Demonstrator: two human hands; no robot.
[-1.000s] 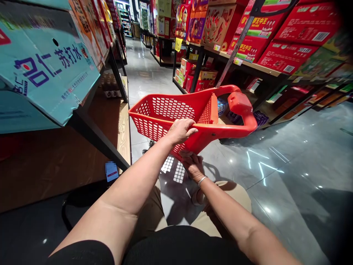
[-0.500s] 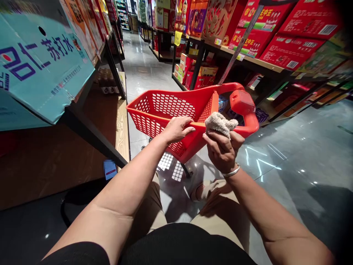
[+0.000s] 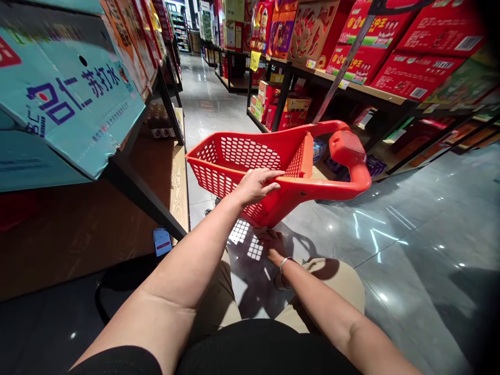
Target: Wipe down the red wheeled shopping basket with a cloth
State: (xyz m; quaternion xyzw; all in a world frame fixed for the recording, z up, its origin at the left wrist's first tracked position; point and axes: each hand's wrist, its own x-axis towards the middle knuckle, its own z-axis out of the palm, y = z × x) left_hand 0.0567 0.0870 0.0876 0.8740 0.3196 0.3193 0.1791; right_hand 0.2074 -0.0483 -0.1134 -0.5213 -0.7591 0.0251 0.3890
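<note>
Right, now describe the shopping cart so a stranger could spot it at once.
Find the grey floor running between the stocked shelves. In its foreground, a person's left hand rests on the near side of the red shopping cart. Unlike the red boxes to the right, it is open-topped, with basket walls pierced by rows of holes.

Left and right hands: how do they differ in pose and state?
The left hand rests on the near rim of the red cart; the right hand is lower, under the basket.
The left hand shows nearly whole; the right hand is darker and partly hidden.
The left wrist is bare; the right one wears a bracelet.
Shared: both are ungloved.
</note>
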